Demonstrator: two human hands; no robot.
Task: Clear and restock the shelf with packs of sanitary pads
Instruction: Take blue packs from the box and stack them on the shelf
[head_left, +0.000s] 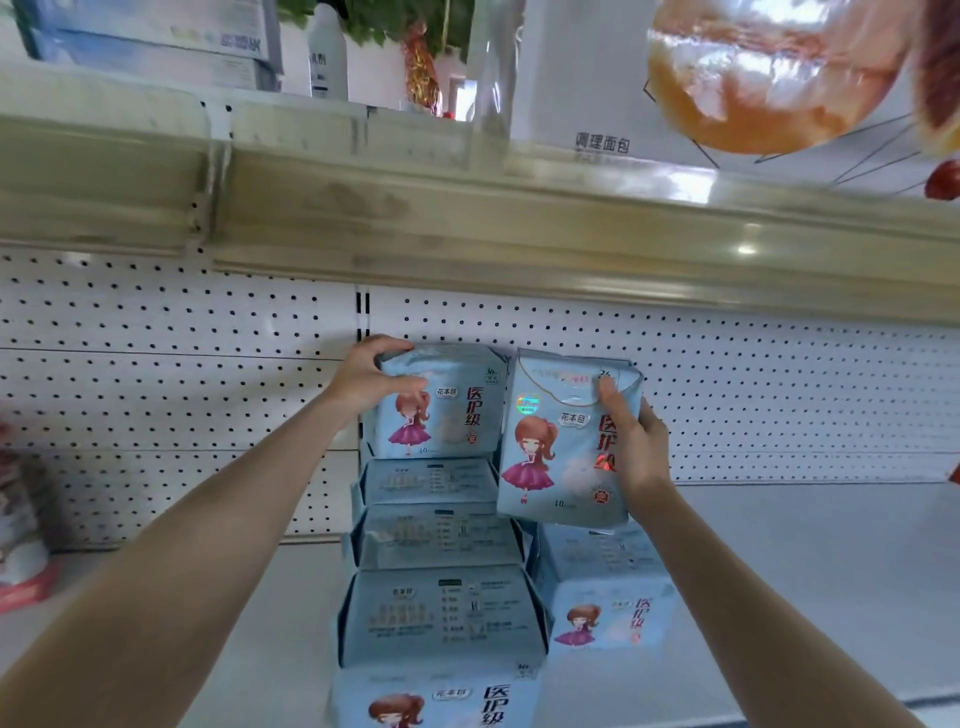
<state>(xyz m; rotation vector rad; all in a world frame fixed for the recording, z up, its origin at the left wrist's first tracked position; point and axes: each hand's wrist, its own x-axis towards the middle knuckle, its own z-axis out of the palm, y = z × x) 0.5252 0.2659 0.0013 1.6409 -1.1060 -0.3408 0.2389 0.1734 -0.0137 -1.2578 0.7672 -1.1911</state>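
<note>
Left hand (371, 374): I grip the rearmost pack (436, 400) of the left row, fingers curled over its top left corner and thumb across its printed front. It stands upright, face out, near the pegboard (156, 389). I judge I hold it there so it keeps square and does not tip.

Right hand (636, 441): I pinch a second pack (558, 441) by its right edge, thumb on the front near the top, fingers behind. It hangs upright in the air, just beside the first pack and above the right row.

Left row (439, 577): packs run from the shelf's front edge to the back, several showing their printed backs. Whether they lie flat or lean I cannot tell.

Right row (608, 613): I see fewer packs here, the front one facing out, with room behind it.

Shelf (805, 571): white, bare to the right of the rows, under the upper shelf rail (467, 223).

Step in hand: restocking, seemingly setting the raised pack behind the right row, level with its neighbour.

Next move calls for: lowering it straight, face forward.

Risk: the soft wrapper may buckle or nudge the row crooked.
</note>
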